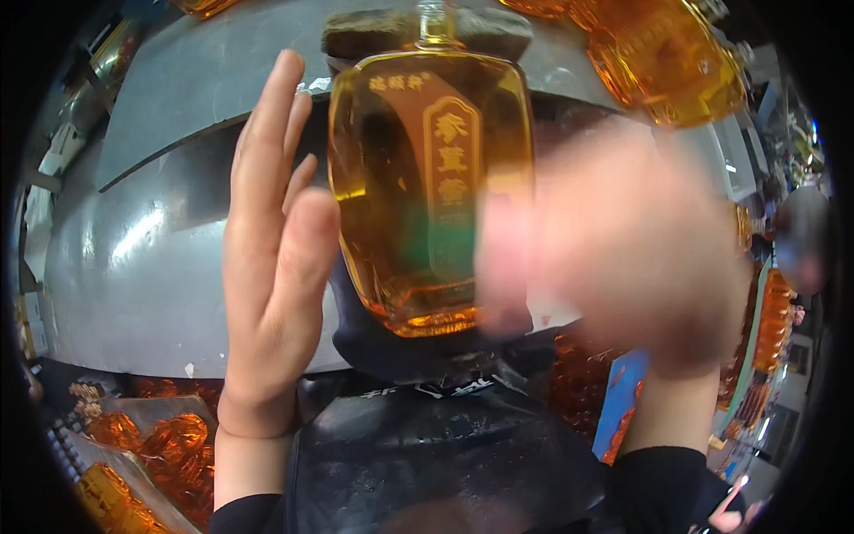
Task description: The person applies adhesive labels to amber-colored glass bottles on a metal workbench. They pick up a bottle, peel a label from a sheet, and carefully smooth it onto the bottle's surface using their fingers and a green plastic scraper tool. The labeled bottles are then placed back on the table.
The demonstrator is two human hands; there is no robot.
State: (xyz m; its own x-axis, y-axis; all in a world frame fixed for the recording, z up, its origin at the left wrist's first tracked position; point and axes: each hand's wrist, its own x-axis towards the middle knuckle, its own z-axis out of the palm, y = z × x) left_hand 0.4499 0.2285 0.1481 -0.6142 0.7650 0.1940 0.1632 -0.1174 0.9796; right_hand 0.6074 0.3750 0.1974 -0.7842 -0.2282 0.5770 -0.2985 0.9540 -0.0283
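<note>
Amber glass bottle [430, 191] stands upright in the middle of the view, close to the camera, between the person's two raised hands. It is flat and wide with rounded shoulders, it has a short narrow neck at the top, and it is filled with a clear golden liquid. A raised label panel with gold characters sits on its front. Its base seems to rest on a dark object [418, 351] below it, but the contact is not clear.

The left hand [271, 267] is held up just beside the left side of the bottle, with the palm turned toward it. The fingers [267, 142] are straight and spread open, and the thumb [307, 240] lies very near or against the glass; it grips nothing.

The right hand [623, 249] is at the right side of the bottle and is strongly blurred. It covers the lower right edge of the bottle, but one cannot tell whether its fingers are closed on the glass or open.

Behind the bottle there is a grey metal surface [151, 258]. More amber bottles [667, 62] are at the upper right, and others in crinkled wrapping [169, 440] lie at the lower left. Both forearms wear dark sleeves [658, 485].
</note>
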